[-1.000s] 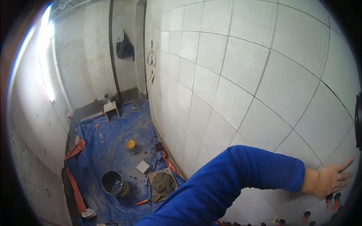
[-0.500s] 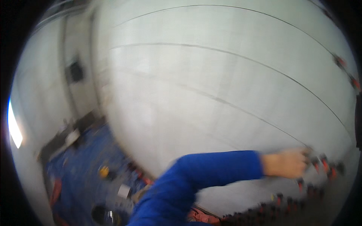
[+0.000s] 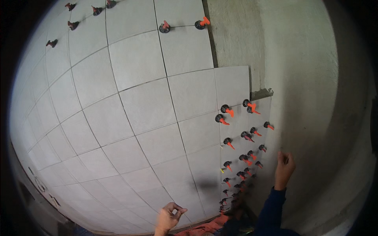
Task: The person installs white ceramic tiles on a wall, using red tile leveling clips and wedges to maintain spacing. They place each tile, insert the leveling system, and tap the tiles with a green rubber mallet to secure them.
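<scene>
I face a wall of pale square tiles [image 3: 139, 106]. My left hand [image 3: 170, 216] is low in front of it, thumb and forefinger pinched, on something too small to make out, if anything. My right hand [image 3: 284, 168] is raised at the right, beside the tile edge, also pinched; what it holds, if anything, is unclear. Nearest it are orange-and-black levelling clips [image 3: 244, 159], several in columns along the right-hand tiles, with others [image 3: 165, 27] along upper joints. Small yellow pieces [image 3: 223, 170] sit in a joint.
Bare grey plaster [image 3: 303, 78] runs down the right side, turning at a corner, with a rough mortar patch [image 3: 262, 93] beside the stepped tile edge. Red cloth or sheeting [image 3: 202, 228] lies at the bottom. Dark objects [image 3: 41, 187] show at the far lower left.
The view has swung right, from the room and blue floor sheet to the tiles and clips. The blue-sleeved arm is no longer stretched across; both hands now show low, fingers pinched.
</scene>
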Action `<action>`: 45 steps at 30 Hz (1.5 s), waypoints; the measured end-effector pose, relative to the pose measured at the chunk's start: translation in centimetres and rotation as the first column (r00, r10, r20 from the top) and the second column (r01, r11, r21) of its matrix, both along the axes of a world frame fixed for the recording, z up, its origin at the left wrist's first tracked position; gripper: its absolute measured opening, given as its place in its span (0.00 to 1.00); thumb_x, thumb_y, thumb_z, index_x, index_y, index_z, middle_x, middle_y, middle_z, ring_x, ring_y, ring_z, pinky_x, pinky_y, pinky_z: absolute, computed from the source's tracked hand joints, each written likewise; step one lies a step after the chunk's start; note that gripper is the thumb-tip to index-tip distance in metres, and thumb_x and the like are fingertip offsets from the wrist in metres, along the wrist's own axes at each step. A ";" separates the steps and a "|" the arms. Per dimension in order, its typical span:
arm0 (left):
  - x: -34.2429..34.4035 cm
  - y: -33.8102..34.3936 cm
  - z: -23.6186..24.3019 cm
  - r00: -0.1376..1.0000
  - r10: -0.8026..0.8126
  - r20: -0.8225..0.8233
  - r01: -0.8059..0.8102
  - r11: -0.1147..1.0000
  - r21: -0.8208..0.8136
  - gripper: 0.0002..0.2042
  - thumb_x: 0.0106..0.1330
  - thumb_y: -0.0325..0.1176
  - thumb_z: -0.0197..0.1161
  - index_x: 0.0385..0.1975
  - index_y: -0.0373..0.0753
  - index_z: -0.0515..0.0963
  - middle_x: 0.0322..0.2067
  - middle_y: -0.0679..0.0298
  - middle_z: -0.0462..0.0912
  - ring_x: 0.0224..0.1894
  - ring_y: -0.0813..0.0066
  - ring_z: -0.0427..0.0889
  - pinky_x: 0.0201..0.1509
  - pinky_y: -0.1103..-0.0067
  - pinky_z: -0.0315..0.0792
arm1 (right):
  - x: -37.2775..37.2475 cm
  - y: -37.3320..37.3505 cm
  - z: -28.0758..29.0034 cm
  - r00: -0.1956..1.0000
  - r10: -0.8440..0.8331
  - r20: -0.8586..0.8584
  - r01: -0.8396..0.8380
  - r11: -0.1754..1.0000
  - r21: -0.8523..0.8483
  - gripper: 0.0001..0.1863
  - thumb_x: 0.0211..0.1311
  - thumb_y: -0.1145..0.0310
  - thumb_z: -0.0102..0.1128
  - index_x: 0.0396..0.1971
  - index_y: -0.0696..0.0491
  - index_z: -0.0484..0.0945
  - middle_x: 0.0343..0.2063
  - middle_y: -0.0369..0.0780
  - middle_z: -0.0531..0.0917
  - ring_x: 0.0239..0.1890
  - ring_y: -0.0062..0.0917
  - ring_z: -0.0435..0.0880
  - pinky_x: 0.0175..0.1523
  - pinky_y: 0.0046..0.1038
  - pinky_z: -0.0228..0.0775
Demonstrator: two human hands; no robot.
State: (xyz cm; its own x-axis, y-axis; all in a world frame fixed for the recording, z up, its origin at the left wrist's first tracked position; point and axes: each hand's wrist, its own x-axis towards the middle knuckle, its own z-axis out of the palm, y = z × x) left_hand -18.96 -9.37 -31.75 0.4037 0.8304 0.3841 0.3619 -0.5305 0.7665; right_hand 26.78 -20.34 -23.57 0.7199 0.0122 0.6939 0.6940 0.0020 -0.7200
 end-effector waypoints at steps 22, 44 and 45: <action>6.6 -4.1 -1.8 0.857 -0.075 0.510 0.385 0.751 -0.537 0.22 0.87 0.42 0.51 0.69 0.32 0.73 0.54 0.58 0.86 0.55 0.71 0.85 0.64 0.72 0.79 | -21.5 7.5 -7.6 0.489 0.869 0.081 -0.647 0.423 -0.634 0.20 0.43 0.66 0.81 0.21 0.54 0.72 0.21 0.46 0.78 0.25 0.49 0.79 0.29 0.46 0.68; 1.8 -1.0 7.2 0.779 0.366 0.509 -0.307 0.931 -0.199 0.07 0.78 0.30 0.66 0.38 0.32 0.84 0.27 0.64 0.85 0.28 0.79 0.83 0.32 0.79 0.79 | -17.8 5.9 -2.3 0.584 0.807 0.086 -0.748 0.577 -0.329 0.11 0.66 0.68 0.76 0.31 0.56 0.82 0.21 0.39 0.80 0.20 0.24 0.76 0.27 0.28 0.67; 2.1 0.2 9.3 0.872 0.265 0.411 -0.296 0.955 0.012 0.06 0.78 0.27 0.66 0.39 0.32 0.84 0.28 0.64 0.85 0.28 0.80 0.82 0.32 0.79 0.78 | -16.8 6.1 -1.7 0.634 0.768 0.085 -0.723 0.628 -0.288 0.10 0.67 0.68 0.76 0.32 0.57 0.82 0.20 0.38 0.79 0.20 0.19 0.74 0.27 0.26 0.65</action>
State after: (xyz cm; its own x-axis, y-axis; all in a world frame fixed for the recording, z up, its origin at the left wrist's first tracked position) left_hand -16.88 -9.16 -22.45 -0.0431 0.8493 0.5261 0.1740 -0.5122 0.8411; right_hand 9.94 -14.26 -25.24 0.2577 0.6451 0.7194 0.6362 0.4471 -0.6288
